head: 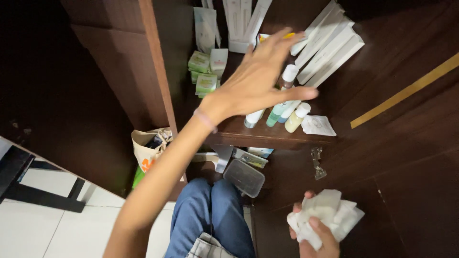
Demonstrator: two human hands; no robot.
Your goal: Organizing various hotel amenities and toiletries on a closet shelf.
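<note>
Crumpled white paper tissue (330,215) sat bunched at the lower right of the frame, pinched between the thumb and curled fingers of the right hand (315,239). Higher, at centre, the left hand (260,79) hovered with fingers spread wide above the dark wooden shelf (267,136). Just below its palm lay small pastel plastic bottles with white caps (282,112), and long flat white boxes (330,48) leaned just beyond its fingertips at the upper right.
</note>
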